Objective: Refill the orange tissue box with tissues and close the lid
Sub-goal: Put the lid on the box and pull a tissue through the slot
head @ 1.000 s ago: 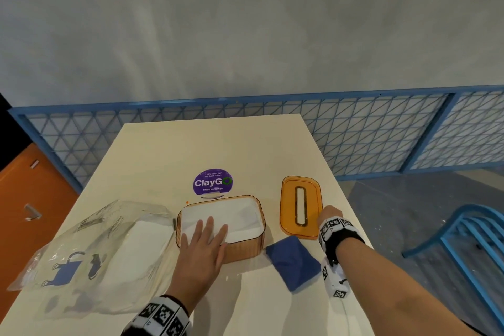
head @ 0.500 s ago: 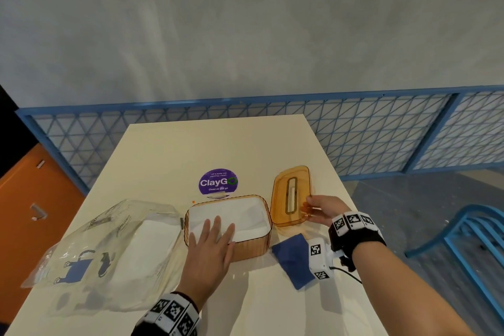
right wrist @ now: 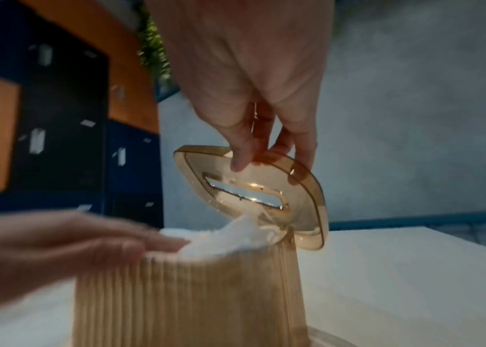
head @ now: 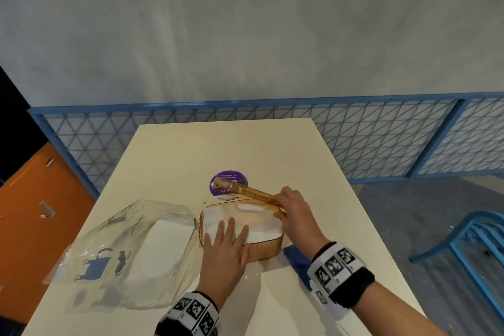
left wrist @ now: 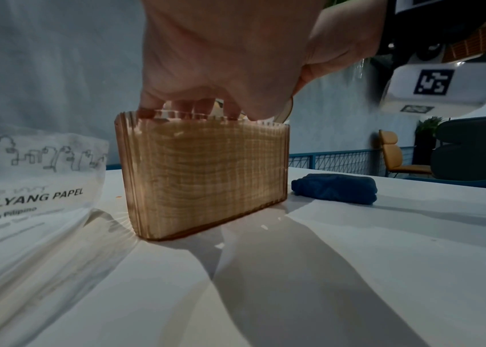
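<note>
The ribbed orange tissue box (head: 264,249) (left wrist: 206,176) (right wrist: 194,298) stands on the table, filled to its rim with white tissues (head: 261,226) (right wrist: 223,239). My left hand (head: 226,248) (left wrist: 221,58) (right wrist: 57,241) lies flat with straight fingers on the near part of the tissue stack. My right hand (head: 293,211) (right wrist: 253,94) pinches the clear orange slotted lid (head: 252,193) (right wrist: 253,194) at one edge and holds it tilted above the box's far right side.
A clear tissue wrapper (head: 128,248) (left wrist: 28,187) with a few tissues inside lies left of the box. A folded blue cloth (head: 298,263) (left wrist: 335,187) lies right of it. A purple round sticker (head: 227,181) is on the table (head: 245,150) behind. A blue chair (head: 469,251) stands at the right.
My right hand picked the lid up from the table at the right and carried it left, over the box. The left hand stayed flat on the tissues.
</note>
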{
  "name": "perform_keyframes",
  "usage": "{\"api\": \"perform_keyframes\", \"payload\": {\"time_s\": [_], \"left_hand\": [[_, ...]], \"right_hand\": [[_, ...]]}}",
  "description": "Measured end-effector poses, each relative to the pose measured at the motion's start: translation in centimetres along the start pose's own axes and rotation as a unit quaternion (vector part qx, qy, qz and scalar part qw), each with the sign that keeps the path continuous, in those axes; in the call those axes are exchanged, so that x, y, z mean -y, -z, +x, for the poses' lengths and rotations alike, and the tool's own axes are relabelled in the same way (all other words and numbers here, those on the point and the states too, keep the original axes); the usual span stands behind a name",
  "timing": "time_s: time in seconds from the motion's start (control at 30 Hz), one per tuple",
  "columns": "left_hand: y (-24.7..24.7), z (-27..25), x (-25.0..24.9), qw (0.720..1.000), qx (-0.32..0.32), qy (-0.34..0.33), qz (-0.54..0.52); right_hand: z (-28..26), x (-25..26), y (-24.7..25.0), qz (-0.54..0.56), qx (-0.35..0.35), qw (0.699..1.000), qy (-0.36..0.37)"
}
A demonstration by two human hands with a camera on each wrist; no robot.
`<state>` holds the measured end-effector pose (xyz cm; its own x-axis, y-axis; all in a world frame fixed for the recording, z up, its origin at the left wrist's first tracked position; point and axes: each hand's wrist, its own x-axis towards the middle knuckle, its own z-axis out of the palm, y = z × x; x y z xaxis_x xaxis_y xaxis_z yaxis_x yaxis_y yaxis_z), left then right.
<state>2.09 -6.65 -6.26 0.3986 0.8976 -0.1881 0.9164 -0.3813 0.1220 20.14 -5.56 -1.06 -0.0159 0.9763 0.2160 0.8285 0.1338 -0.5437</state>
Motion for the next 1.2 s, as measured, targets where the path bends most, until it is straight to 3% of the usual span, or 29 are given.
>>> {"api": "perform_keyframes", "payload": {"time_s": [0.07, 0.17, 0.3, 0.47, 0.53, 0.6, 0.73, 0.8, 0.87, 0.93, 1.0, 1.2], "left_hand": [[0.0, 0.0, 0.1, 1.0, 0.011, -0.007, -0.001], [0.0, -0.2, 0.4, 1.0, -0.011, -0.015, -0.003], [0.2, -1.5, 1.0, 0.993, -0.106, -0.041, 0.017], [-1.6, -2.6, 2.8, 0.995, -0.091, 0.029, 0.024], [-2.3, -2.7, 3.9, 0.996, -0.073, 0.054, -0.022], [-2.1, -2.8, 4.5, 0.985, -0.1, 0.076, -0.12], [-0.7, -3.3, 4.4, 0.906, -0.151, 0.107, -0.381], [-0.2, -2.8, 4.4, 0.883, -0.175, 0.105, -0.422], [0.2, -1.8, 4.3, 0.878, -0.183, 0.102, -0.43], [0.1, -0.6, 4.7, 0.889, -0.181, 0.105, -0.408], [-0.5, 0.3, 5.2, 0.904, -0.174, 0.113, -0.373], [-1.6, 1.1, 5.5, 0.919, -0.169, 0.123, -0.335]], "right_hand": [[-1.0, 0.2, -1.2, -0.041, -0.001, 0.996, 0.074], [-2.1, 0.1, -2.5, -0.098, -0.012, 0.987, 0.125], [-3.4, 0.1, -3.3, -0.148, 0.001, 0.979, 0.139], [-3.4, -0.4, -3.4, -0.162, 0.041, 0.98, 0.111], [-3.1, -0.8, -3.4, -0.154, 0.069, 0.978, 0.12], [-3.1, -1.1, -3.0, -0.138, 0.089, 0.978, 0.132], [-2.7, -1.3, -2.6, -0.104, 0.109, 0.979, 0.138], [-2.4, -1.3, -2.6, -0.086, 0.094, 0.987, 0.094], [-1.8, -1.4, -2.6, -0.071, 0.048, 0.996, 0.023], [-1.2, -1.6, -2.5, -0.031, 0.037, 0.997, -0.068], [-0.7, -1.8, -2.6, 0.014, 0.069, 0.987, -0.143], [0.0, -2.3, -3.4, 0.043, 0.09, 0.974, -0.203]]}}
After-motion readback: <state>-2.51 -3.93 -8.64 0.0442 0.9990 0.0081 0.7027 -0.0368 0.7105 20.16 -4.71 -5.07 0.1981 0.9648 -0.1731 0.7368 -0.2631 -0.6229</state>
